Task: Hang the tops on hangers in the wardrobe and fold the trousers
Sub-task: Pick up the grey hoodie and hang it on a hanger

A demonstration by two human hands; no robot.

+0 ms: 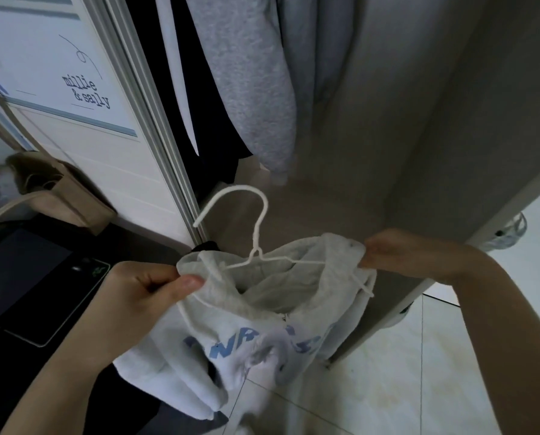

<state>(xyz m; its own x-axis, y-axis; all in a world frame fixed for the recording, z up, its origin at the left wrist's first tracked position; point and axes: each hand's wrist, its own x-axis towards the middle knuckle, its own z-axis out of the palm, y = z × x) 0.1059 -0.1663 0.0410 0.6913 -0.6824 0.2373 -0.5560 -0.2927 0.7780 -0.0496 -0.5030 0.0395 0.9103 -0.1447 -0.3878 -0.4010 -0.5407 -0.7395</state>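
The person holds a pale grey hoodie (246, 334) in front of the open wardrobe (403, 152), with a white wire hanger (256, 246) set inside its neck and the hook standing up above the hood; the left hand (143, 296) pinches the left side of the neck opening between thumb and curled fingers, and the right hand (400, 251) grips the right edge of the hood. To do this step well, each hanger arm probably needs seating fully into a shoulder, the hood pulled back behind the hook, and the drawstring (361, 284) freed from the wire; only then should the hook go up to the rail, which is out of view. Blue letters on the chest are crumpled, only "NR" legible; the sliding door (83, 98) reads "millie & sally".
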